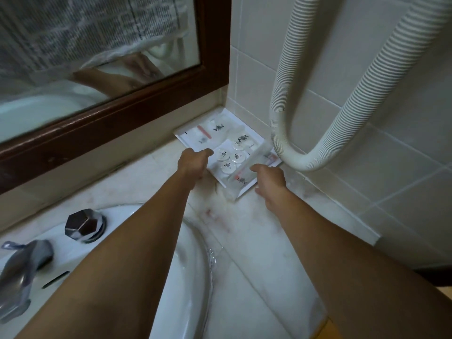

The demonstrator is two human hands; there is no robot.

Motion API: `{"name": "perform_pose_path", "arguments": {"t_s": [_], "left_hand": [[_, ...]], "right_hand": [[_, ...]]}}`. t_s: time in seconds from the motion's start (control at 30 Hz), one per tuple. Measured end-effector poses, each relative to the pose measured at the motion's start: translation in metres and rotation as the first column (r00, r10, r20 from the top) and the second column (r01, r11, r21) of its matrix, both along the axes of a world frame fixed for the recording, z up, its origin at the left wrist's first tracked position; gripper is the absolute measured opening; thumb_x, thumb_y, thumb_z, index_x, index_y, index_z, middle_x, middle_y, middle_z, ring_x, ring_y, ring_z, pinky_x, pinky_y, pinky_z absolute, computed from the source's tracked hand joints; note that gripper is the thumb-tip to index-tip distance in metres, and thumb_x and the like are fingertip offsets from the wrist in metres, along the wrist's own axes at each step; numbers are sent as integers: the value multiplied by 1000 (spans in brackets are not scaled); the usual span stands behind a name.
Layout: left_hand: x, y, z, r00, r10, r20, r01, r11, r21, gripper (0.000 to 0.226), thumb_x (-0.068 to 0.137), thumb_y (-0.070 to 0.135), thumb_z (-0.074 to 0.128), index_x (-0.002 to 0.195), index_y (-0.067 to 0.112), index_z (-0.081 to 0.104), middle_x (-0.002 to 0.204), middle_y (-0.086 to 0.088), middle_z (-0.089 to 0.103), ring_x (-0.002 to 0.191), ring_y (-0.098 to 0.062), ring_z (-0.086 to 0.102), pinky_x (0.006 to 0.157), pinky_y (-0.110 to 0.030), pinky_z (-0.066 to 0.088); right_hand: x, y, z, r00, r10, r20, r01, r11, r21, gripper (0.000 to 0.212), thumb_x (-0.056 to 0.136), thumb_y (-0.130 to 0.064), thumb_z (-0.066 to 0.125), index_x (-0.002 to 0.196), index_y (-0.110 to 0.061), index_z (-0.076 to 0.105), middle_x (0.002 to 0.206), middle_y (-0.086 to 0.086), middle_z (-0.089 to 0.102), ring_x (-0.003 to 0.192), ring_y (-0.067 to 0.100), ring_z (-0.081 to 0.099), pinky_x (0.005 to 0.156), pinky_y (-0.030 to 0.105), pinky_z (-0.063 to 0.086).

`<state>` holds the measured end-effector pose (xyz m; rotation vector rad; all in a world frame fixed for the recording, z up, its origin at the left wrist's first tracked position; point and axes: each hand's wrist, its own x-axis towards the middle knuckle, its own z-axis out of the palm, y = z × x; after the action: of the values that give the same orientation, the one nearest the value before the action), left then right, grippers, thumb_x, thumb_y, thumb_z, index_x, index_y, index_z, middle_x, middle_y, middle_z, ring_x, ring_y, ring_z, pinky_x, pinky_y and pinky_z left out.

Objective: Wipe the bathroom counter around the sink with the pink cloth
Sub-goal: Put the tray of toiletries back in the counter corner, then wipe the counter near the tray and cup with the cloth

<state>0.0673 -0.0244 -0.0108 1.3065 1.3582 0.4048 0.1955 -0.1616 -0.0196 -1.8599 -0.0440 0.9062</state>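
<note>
Amenity tray [193, 140], counter corner: gripped at its near edges, left hand [193, 162] and right hand [269, 178] on opposite sides, fingers curled, apparently holding. Long axis runs away from the hands. Pink cloth: not in view.

Both bare arms stretch forward toward the far right corner, roughly parallel. The left hand [193, 162] has its fingers curled over, knuckles up. The right hand [270, 178] reaches palm down, fingers bent forward; what either hand grips cannot be told.
</note>
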Motion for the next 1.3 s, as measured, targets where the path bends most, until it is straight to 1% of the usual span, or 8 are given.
{"name": "perform_pose_path", "arguments": {"t_s": [0.13,0.23,0.3,0.53,0.8,0.9,1.1,1.3], "left_hand": [[-17,-15,13,991,-70,-116,83,990,112,60,87,42,65,132,5,50,130,-17,58,112,-34,59,90,-39,51],[-39,-30,25,977,-73,-198,116,970,212,64,95,38,60,145,4,41,149,-13,46,133,-33,46,103,-36,41],[-58,-42,36,966,-76,-246,143,953,268,65,95,39,59,147,4,40,152,-14,44,138,-32,42,109,-39,39],[-146,-104,58,924,-14,-383,178,900,397,63,94,40,59,146,8,43,145,-16,51,129,-32,51,102,-42,45],[-291,-180,74,876,204,-438,4,903,429,48,93,39,59,132,12,56,127,-13,63,111,-30,60,90,-37,49],[-349,-207,76,830,297,-473,-77,900,429,44,92,38,59,127,13,59,121,-11,66,107,-30,60,84,-36,48],[-459,-265,70,752,438,-492,-233,876,422,52,93,39,60,136,10,56,127,-10,65,117,-28,59,93,-35,46],[-557,-303,61,696,480,-534,-266,863,429,49,93,43,58,131,12,58,122,-8,64,111,-27,60,89,-36,49]], "right_hand": [[-6,-13,6,984,125,128,-118,991,-63,58,86,-28,63,138,-7,49,122,9,55,99,28,53,79,34,44],[-16,-24,12,935,255,245,-226,964,-140,63,88,-30,62,144,-8,44,147,11,43,126,31,48,91,33,41],[-27,-30,19,882,344,323,-293,936,-195,63,88,-33,63,144,-10,46,149,15,41,132,34,45,103,37,42],[-90,-55,46,613,594,521,-536,797,-279,45,87,-25,61,128,-7,57,132,18,47,124,37,48,102,38,42],[-198,-68,64,333,757,562,-759,569,-316,56,90,-30,56,143,-13,46,145,10,42,132,31,43,105,39,41],[-243,-72,69,234,787,571,-820,475,-319,56,91,-31,56,144,-13,47,147,7,44,133,29,44,105,39,42],[-334,-81,77,14,814,580,-891,273,-362,55,92,-30,55,142,-11,49,143,9,52,127,29,52,98,37,45],[-437,-87,74,-174,776,606,-901,122,-416,51,93,-33,56,138,-11,54,141,8,55,125,26,54,101,38,46]]}}
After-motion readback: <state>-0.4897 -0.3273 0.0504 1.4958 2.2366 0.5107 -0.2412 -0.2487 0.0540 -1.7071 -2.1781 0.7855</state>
